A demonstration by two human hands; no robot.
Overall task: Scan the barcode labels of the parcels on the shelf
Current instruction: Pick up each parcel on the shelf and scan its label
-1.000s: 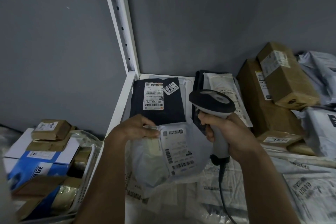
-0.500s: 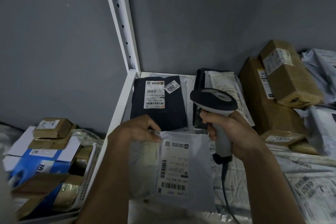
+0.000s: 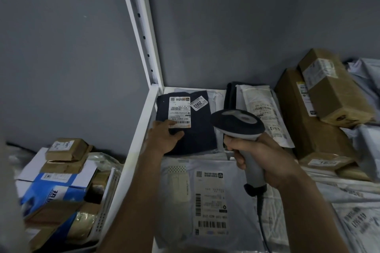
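The left hand (image 3: pixel 166 139) reaches forward to the far left corner of the shelf (image 3: pixel 135 144). Its fingers (image 3: pixel 164 124) lie fairly straight on the near left part of the dark parcel (image 3: pixel 189 129), with the thumb spread to the right on the parcel's surface; the fingertips touch the lower left corner of its white label (image 3: pixel 179 112). The forearm runs from the near edge of the view up to this parcel.

The right hand (image 3: pixel 265 162) grips the handle of the scanner (image 3: pixel 238 123), fingers curled fully around it. The scanner's dark head sits above the fist and points toward the far side, just right of the dark parcel. Its cable (image 3: pixel 263 222) hangs down from the handle base toward the near edge.

The dark parcel lies flat against the shelf's left rail. Its white label carries printed text and a barcode along its near edge. A smaller white sticker (image 3: pixel 199 103) marked "2003" sits tilted just right of the label.

A grey bag parcel (image 3: pixel 205 201) lies flat on the near part of the shelf between the two forearms, label up, with barcodes visible. A white bag parcel (image 3: pixel 261 113) lies to the right of the scanner head. Brown cardboard boxes (image 3: pixel 329 92) are stacked at the far right.
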